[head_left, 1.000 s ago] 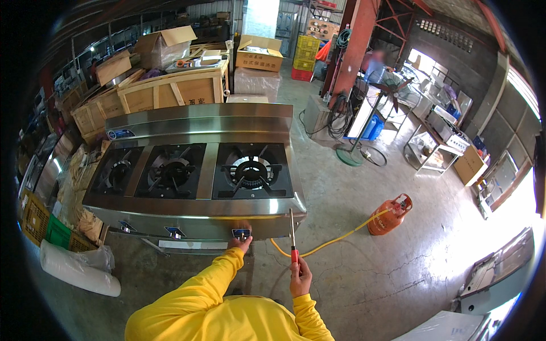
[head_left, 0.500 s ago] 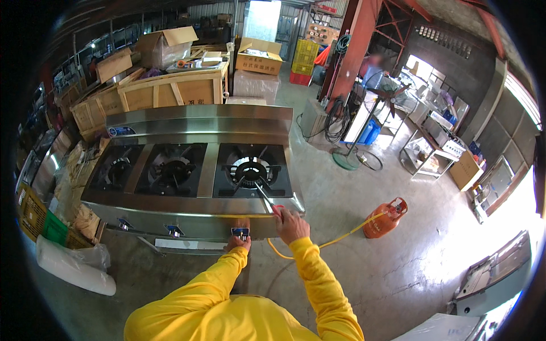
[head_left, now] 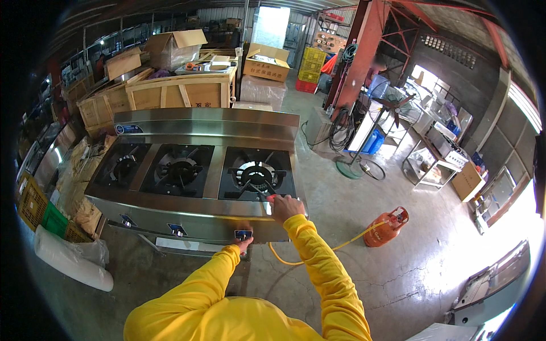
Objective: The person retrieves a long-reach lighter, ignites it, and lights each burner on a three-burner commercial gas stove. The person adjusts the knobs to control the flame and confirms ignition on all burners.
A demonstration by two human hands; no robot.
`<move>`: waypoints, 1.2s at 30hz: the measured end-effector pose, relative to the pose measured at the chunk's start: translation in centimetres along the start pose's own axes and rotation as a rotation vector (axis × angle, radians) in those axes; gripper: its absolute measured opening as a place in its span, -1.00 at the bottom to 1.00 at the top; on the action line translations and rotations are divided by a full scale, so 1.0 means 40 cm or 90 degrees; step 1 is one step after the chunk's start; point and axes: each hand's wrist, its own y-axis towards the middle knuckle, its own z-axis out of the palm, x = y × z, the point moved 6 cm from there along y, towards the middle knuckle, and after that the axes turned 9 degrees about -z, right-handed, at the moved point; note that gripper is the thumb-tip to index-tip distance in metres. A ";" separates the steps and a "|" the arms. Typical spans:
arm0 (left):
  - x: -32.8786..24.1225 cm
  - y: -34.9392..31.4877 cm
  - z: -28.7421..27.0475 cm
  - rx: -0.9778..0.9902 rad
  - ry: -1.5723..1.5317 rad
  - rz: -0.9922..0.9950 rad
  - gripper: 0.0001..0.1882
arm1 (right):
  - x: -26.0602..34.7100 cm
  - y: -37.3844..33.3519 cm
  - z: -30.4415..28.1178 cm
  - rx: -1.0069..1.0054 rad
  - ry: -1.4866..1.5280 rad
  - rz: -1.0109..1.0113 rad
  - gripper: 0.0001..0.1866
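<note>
A steel gas range with three burners stands in front of me, its front panel (head_left: pixel 153 213) carrying a row of knobs. My right hand (head_left: pixel 286 208) is closed round the red handle of what looks like a stick lighter (head_left: pixel 271 198), over the range's front edge. Its thin dark neck reaches the right burner (head_left: pixel 254 175); the exact tip is hard to make out, and no flame shows. Below the front edge, my left hand (head_left: pixel 244 244) has its fingers at the right-hand control knob (head_left: pixel 243 235), gripping it from beneath. Part of that hand is hidden by the panel.
A yellow hose (head_left: pixel 318 250) runs from the range to an orange gas cylinder (head_left: pixel 387 227) on the floor at right. Wooden crates (head_left: pixel 170 94) and cardboard boxes stand behind the range. A pedestal fan (head_left: pixel 392 108) is beyond, and a plastic-wrapped roll (head_left: pixel 71 258) lies left.
My right hand has moved forward and slightly left, taking the lighter further over the right burner. My left hand stays at the knob. The whole view has shifted slightly.
</note>
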 end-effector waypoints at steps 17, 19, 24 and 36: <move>-0.003 0.003 -0.005 0.012 -0.014 0.045 -0.32 | 0.001 -0.018 -0.011 0.023 0.015 0.026 -0.61; -0.006 -0.006 -0.006 0.029 -0.020 0.040 -0.33 | 0.000 -0.015 -0.018 0.024 0.020 0.026 -0.60; -0.023 -0.039 -0.011 0.087 -0.045 0.042 -0.41 | 0.007 -0.013 -0.023 0.045 -0.001 0.013 -0.59; -0.042 -0.090 -0.022 0.122 -0.110 0.052 -0.50 | -0.010 0.018 -0.046 0.086 -0.068 0.023 -0.70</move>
